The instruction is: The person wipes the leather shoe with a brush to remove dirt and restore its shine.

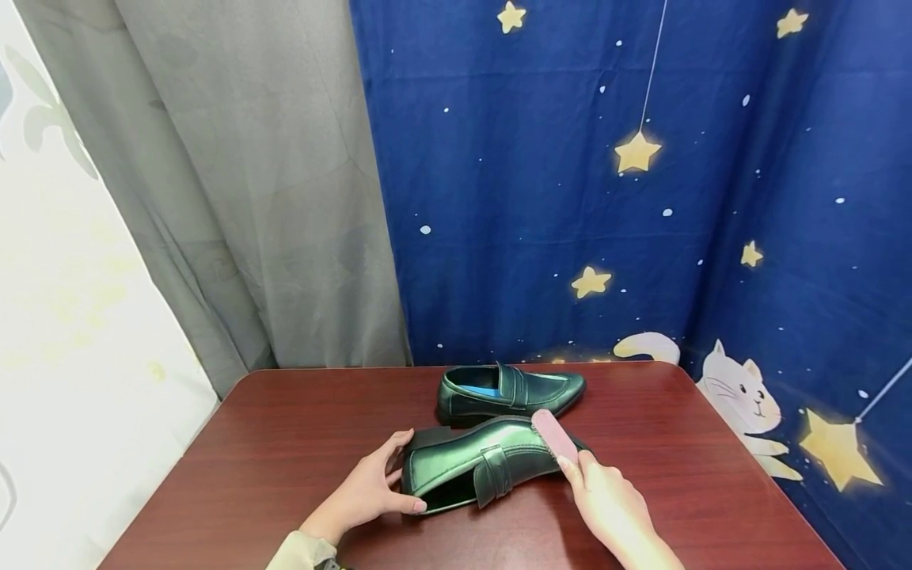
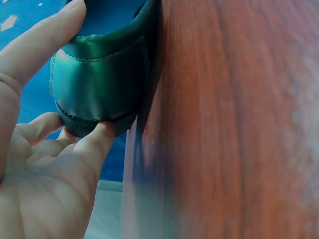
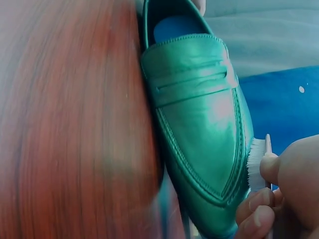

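A dark green loafer (image 1: pixel 456 459) lies tipped on its side on the table, its opening turned toward me and its toe pointing right. My left hand (image 1: pixel 366 487) grips it at the heel, the thumb at the rim of the opening and the other fingers round the heel's base. My right hand (image 1: pixel 609 503) pinches a pink-backed brush (image 1: pixel 556 437) near the toe. In the right wrist view the brush's white bristles (image 3: pixel 256 164) meet the side of the upper, beside the stitched seam. Blue lining (image 3: pixel 177 29) shows inside the loafer.
A matching second loafer (image 1: pixel 549 389) stands upright just behind, toe to the right, close to the table's back edge. The reddish-brown wooden table (image 1: pixel 299 427) has a grey curtain (image 1: pixel 306 237) and a blue star-patterned curtain (image 1: pixel 513 198) behind it.
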`<state>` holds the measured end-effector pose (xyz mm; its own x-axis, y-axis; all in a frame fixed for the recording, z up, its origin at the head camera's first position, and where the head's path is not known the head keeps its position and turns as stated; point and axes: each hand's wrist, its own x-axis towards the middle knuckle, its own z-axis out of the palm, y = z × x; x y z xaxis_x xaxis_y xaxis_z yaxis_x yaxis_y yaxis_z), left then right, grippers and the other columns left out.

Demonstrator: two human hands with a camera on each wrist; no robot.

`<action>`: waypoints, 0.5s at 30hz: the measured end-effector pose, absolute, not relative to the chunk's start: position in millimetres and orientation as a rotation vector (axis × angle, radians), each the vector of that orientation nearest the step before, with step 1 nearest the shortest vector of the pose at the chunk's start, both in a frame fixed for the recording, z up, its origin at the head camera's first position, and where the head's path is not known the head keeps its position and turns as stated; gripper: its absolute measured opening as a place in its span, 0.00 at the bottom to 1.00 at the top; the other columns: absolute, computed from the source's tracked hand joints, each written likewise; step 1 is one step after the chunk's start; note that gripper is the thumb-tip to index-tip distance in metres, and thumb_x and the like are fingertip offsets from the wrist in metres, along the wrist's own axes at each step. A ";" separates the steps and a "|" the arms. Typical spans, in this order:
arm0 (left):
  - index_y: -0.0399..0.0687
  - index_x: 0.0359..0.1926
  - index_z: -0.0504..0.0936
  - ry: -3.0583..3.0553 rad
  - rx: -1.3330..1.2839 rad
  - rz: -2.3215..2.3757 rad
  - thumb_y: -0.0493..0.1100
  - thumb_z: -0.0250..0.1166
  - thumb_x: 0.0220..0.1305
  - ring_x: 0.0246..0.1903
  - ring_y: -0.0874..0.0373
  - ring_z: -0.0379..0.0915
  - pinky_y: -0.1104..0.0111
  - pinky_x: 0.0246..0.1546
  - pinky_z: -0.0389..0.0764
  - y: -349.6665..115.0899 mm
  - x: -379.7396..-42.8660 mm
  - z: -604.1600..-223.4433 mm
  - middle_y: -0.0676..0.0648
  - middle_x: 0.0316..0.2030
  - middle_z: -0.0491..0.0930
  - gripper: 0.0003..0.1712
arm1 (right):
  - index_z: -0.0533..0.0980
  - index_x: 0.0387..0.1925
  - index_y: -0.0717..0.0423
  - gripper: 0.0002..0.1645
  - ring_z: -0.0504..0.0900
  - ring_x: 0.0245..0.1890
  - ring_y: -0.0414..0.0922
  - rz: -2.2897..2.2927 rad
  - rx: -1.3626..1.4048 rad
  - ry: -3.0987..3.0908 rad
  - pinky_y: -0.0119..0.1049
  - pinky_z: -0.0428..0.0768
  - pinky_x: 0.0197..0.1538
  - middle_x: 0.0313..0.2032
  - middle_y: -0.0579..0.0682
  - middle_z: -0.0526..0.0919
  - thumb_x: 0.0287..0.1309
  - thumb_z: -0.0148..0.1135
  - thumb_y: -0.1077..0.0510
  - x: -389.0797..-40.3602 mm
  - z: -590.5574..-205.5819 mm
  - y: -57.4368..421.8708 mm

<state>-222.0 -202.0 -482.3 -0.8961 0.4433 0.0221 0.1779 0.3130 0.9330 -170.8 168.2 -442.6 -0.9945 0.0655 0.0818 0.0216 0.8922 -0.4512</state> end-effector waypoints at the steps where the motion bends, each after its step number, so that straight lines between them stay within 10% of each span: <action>1: 0.37 0.78 0.50 2.344 0.566 1.615 0.43 0.83 0.46 0.77 0.36 0.47 0.56 0.66 0.73 -202.3 -221.9 -482.1 0.33 0.79 0.47 0.66 | 0.74 0.38 0.50 0.19 0.84 0.30 0.54 0.704 -0.065 -2.960 0.52 0.74 0.28 0.27 0.52 0.82 0.73 0.52 0.39 -170.7 -443.8 170.1; 15: 0.35 0.78 0.51 2.355 0.571 1.595 0.43 0.83 0.46 0.76 0.35 0.48 0.57 0.65 0.74 -202.9 -224.2 -480.3 0.32 0.78 0.50 0.66 | 0.72 0.38 0.51 0.21 0.82 0.28 0.53 0.677 -0.100 -3.011 0.51 0.72 0.27 0.26 0.52 0.80 0.74 0.50 0.38 -168.3 -454.3 194.2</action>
<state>-224.2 -202.9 -480.3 -0.8948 0.4460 0.0199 0.1838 0.3276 0.9268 -168.3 194.2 -454.3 -0.9964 0.0750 0.0382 0.0514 0.9017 -0.4293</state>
